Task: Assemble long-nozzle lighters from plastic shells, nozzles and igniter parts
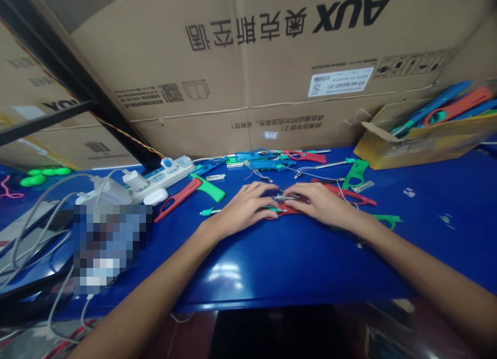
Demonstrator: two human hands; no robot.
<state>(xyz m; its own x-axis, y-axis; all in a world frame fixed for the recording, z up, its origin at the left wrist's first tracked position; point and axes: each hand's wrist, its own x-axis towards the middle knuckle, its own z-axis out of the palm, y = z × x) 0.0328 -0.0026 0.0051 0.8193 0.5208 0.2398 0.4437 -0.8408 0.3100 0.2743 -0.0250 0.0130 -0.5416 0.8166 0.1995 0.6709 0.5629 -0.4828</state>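
Note:
My left hand [250, 206] and my right hand [318, 201] meet over the blue table, fingers curled. Between them lies a red lighter handle [289, 209], part of a long-nosed gas lighter, its metal rod pointing left to a green tip [207, 212]. My left fingers press on the red handle. My right thumb and fingers pinch a small clear-and-metal lighter part [294, 197] just above it; the fingers hide much of it. Beside my right hand lie another red handle shell [351, 192] and a green handle shell [355, 174].
Blue and red lighter pieces [264, 157] lie along the large cardboard box [272, 90] at the back. A small carton [419, 147] of lighters stands at right. A power strip [166, 178], cables and a pixelated patch are at left. The table's front edge [272, 303] is near me.

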